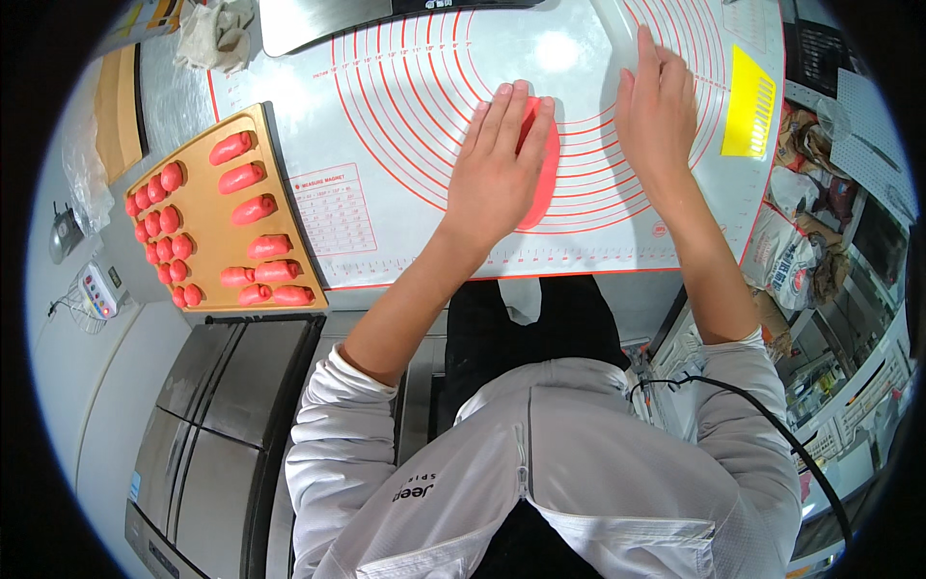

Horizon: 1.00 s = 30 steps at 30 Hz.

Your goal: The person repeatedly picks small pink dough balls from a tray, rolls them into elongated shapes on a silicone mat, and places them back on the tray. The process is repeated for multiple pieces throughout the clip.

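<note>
A flattened oval of pink-red dough [548,177] lies on a white silicone baking mat [405,250] printed with red rings. My left hand [499,163] rests palm down over the dough's left part, fingers extended, covering much of it. To the right, my right hand [657,116] is over the mat, apart from the dough, its index finger extended and the others slightly bent; nothing shows in it. A yellow dough scraper [749,105] lies at the mat's right side.
On the left, a gold baking tray [210,210] holds several pink-red dough rolls [241,177] and balls [171,176]. A crumpled cloth [214,36] and a metal-topped appliance, perhaps a scale [325,22], stand at the far edge. Bags [785,253] are at the right.
</note>
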Each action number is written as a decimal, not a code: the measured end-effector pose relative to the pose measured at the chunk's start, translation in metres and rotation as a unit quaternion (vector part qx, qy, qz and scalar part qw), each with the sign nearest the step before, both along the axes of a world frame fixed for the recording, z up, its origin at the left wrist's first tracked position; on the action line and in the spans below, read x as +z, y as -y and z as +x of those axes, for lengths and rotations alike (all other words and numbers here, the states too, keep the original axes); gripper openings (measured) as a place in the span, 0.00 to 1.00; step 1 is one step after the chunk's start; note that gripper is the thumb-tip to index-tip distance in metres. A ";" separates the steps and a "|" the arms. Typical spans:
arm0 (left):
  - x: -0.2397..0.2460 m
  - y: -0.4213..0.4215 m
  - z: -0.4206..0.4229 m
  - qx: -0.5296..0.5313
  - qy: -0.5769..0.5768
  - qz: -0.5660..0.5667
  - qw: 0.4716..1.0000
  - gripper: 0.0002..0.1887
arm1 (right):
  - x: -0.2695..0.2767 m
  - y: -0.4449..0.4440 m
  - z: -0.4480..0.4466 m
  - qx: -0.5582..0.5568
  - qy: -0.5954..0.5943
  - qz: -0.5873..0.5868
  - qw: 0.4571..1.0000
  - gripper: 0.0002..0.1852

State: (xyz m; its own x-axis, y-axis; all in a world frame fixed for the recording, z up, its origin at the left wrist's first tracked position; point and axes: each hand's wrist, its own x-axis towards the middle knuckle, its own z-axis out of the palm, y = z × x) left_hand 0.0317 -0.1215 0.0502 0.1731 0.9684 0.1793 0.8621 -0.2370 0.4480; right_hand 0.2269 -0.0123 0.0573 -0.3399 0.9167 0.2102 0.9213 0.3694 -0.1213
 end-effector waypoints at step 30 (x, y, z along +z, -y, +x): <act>0.117 0.024 -0.059 -0.017 0.260 -0.041 0.965 0.22 | 0.136 0.053 -0.028 0.186 -0.317 -0.410 0.835 0.11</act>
State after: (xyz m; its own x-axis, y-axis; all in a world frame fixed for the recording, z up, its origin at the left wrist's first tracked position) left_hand -0.0273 -0.1451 0.1669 0.1126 0.9783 0.1741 0.5082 -0.2073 0.8359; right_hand 0.1986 -0.0656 0.1938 -0.6909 0.6973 -0.1906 0.4170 0.1690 -0.8931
